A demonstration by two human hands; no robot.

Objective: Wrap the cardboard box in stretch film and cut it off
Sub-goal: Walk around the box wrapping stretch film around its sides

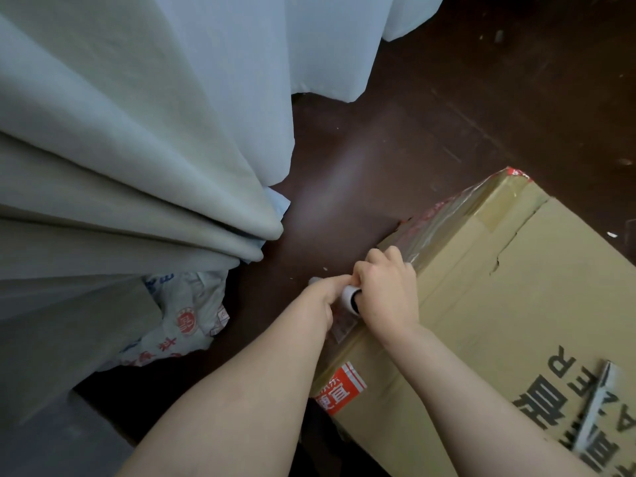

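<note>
Here both hands work at the near left edge of the cardboard box, which sits on the dark floor with its top face toward the camera. The right hand is curled round the white end of the film roll, held just beside the box's upper edge. The left hand comes in from the other side with its fingers bent at the roll's far end; it seems to be gripping there, though the right hand hides most of it. A glossy band of stretch film already lies along the far side of the box up to the top corner.

The step in hand looks like carrying the film along this side and round the next corner. To do it well, the roll should stay upright and close to the cardboard, with steady pull so the film lies flat rather than bunching. Each pass should overlap the one before. The torn flap on top could snag, so the film is best kept on the side below it.

Pale curtains hang close on the left, with a printed bag below, leaving little room to swing the roll.
</note>
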